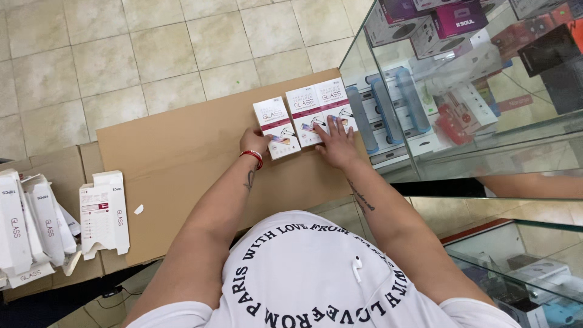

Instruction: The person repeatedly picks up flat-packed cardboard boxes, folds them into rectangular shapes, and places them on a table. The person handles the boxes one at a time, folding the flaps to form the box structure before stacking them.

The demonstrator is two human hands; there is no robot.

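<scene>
Lying spread, right hand (336, 141) presses two boxes (320, 109); left hand (254, 141) pinches third box (276, 127).

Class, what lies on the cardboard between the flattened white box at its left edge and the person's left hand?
In the head view, only bare cardboard sheet and one small white scrap lie between the flattened box and left hand.

The left hand's fingertips (260, 138) are hidden under a white box (277, 127); the flat cartons (24, 228) are cut off at the frame's edge.
</scene>
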